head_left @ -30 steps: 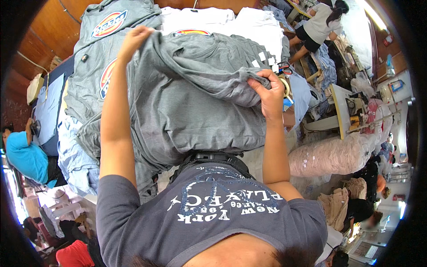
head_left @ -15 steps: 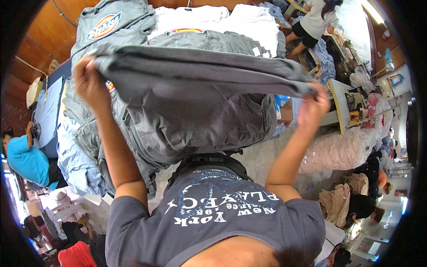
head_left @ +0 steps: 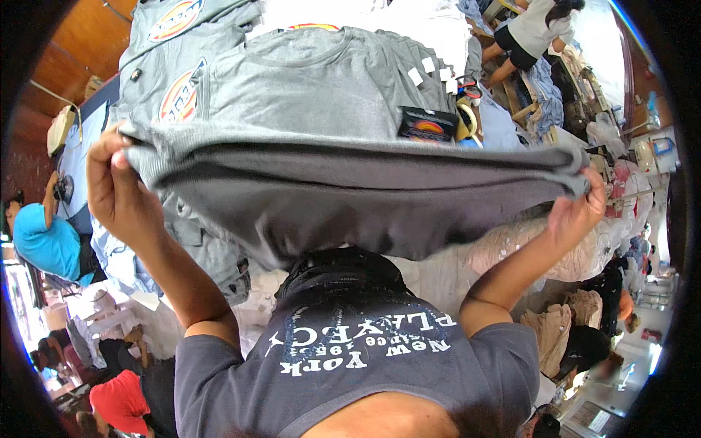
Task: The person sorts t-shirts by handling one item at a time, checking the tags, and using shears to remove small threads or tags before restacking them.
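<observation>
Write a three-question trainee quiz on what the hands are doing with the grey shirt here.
1. True or false: the left hand and right hand each grip an end of the grey shirt.
2. The shirt is: A) bunched in a ball, B) stretched wide, C) lying flat on the pile.
3. What lies beyond it on the table?

Key: 1 true. 2 B. 3 A pile of grey shirts.

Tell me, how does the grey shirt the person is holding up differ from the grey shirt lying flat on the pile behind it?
The held grey shirt hangs in the air, stretched between the left hand and the right hand; the flat grey shirt rests on the pile. The held shirt sags in folds and looks darker and shadowed; the flat shirt is spread smooth, its neckline showing. Both are plain grey.
</observation>
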`<state>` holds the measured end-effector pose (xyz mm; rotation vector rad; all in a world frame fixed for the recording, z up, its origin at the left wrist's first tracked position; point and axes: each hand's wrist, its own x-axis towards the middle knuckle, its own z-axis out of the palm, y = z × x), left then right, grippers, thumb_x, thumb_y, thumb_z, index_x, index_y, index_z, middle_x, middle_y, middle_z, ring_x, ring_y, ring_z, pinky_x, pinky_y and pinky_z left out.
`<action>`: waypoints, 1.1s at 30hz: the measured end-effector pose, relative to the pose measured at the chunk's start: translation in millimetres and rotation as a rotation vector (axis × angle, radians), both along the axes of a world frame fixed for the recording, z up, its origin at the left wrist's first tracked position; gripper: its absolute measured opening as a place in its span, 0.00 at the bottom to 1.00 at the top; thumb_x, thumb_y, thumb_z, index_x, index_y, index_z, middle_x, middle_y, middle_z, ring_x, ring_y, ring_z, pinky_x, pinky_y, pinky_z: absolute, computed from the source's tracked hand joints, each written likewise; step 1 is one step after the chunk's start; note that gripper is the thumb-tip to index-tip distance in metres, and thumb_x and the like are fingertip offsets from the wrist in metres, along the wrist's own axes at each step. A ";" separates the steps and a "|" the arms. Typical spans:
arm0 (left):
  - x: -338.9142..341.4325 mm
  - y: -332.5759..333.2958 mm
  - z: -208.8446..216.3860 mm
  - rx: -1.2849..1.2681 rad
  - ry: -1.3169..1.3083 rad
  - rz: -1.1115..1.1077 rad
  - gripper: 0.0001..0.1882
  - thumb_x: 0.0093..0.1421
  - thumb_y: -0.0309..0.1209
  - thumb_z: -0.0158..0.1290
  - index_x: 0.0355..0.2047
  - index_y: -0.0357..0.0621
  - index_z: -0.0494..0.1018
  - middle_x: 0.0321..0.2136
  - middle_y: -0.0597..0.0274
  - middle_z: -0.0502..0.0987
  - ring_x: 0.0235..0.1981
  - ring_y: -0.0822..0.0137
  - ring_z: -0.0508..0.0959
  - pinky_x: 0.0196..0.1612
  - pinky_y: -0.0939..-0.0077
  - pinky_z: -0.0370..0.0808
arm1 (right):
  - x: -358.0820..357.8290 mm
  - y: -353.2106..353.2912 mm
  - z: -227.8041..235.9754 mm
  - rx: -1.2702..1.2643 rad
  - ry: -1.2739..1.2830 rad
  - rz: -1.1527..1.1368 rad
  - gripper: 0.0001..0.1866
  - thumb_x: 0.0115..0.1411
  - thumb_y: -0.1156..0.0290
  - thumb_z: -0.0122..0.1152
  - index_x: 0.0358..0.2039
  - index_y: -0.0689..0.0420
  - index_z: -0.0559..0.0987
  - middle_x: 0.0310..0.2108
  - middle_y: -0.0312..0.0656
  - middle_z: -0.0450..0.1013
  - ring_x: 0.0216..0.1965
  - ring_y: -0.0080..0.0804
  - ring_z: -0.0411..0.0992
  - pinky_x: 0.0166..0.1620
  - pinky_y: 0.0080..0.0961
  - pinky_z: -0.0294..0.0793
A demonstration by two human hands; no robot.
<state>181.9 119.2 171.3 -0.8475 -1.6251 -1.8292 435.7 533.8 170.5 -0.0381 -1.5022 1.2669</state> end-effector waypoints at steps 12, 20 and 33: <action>42.8 -39.2 -5.1 -0.338 0.345 0.647 0.16 0.58 0.33 0.45 0.34 0.27 0.65 0.31 0.46 0.71 0.28 0.63 0.72 0.36 0.69 0.73 | 2.4 -2.5 18.5 0.293 -0.235 0.094 0.18 0.47 0.67 0.61 0.36 0.63 0.69 0.30 0.41 0.68 0.30 0.28 0.66 0.36 0.22 0.66; -59.8 -22.8 55.3 -0.402 0.849 0.563 0.13 0.52 0.30 0.48 0.37 0.38 0.71 0.36 0.55 0.74 0.37 0.63 0.75 0.41 0.74 0.70 | -98.5 2.9 50.8 0.693 -0.249 -0.616 0.15 0.50 0.73 0.47 0.40 0.61 0.71 0.39 0.44 0.68 0.38 0.33 0.67 0.44 0.25 0.64; -294.6 82.2 -178.7 -0.919 -0.611 0.184 0.35 0.51 0.56 0.44 0.44 0.33 0.66 0.42 0.38 0.68 0.46 0.50 0.69 0.49 0.65 0.62 | -397.1 32.9 -145.9 0.085 -1.226 0.309 0.17 0.47 0.57 0.61 0.26 0.60 0.75 0.24 0.37 0.72 0.25 0.23 0.66 0.32 0.20 0.64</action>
